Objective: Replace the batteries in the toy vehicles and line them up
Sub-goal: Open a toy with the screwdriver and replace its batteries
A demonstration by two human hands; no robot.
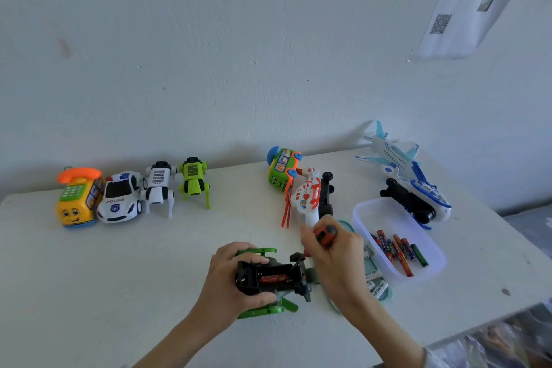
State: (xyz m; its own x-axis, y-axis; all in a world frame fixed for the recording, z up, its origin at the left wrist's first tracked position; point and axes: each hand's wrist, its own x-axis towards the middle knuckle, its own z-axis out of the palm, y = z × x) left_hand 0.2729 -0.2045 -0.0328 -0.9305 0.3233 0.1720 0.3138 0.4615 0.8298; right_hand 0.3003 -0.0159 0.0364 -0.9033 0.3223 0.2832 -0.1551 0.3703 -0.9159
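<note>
four finished toys (131, 194) line the tabletop (89, 293) at 10 o'clock. left hand (236, 278) grips the upturned green toy (268, 281) at 6 o'clock, battery showing. right hand (331, 254) holds an orange-handled screwdriver (325, 234) over it. battery tub (397, 242) at 3 o'clock.

Left hand (236, 275) steadies upturned toy (268, 281); right hand (334, 254) grips screwdriver (326, 234).

Two bare forearms reach in from the lower edge, ending in the left hand (236, 275) and the right hand (334, 251). Neither wears rings, a watch or gloves. A pale, light-coloured sleeve edge (430, 358) shows at the right arm's lower end.
</note>
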